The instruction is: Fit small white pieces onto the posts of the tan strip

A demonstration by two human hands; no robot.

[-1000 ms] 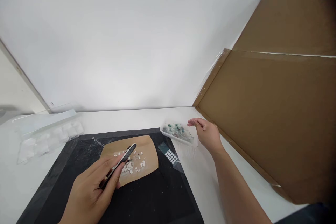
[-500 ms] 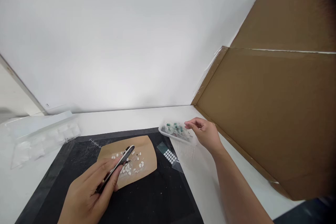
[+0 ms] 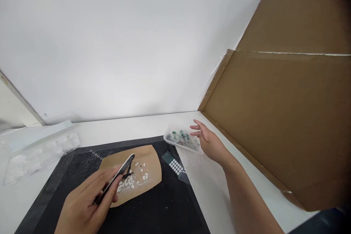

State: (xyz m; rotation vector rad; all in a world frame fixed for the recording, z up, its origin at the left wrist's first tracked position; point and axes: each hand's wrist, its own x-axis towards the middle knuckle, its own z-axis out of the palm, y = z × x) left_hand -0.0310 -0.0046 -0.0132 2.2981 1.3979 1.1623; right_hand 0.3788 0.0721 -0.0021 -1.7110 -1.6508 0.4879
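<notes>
My left hand (image 3: 90,193) is closed around a slim black strip-like piece with a pale edge and rounded tip (image 3: 124,164); its exact kind I cannot make out. It is held tilted above a tan sheet (image 3: 148,155) on which small white bits (image 3: 128,182) and a few dark pieces are scattered. My right hand (image 3: 211,142) has its fingers spread and holds nothing visible. It hovers beside the right end of a shallow clear plastic tray (image 3: 170,142) filled with small clear bags (image 3: 182,137) containing green pieces.
Under the tan sheet lies a black mat (image 3: 161,208). A clear strip bearing white round stickers (image 3: 176,167) rests at its right edge. A clear compartment box (image 3: 41,157) with an open lid stands at left. A cardboard panel (image 3: 274,117) rises on the right, beside a white wall (image 3: 123,44).
The fingers of my right hand have gone from pinched together to spread apart near the tray. My left hand still grips the black strip-like piece. The view has shifted slightly.
</notes>
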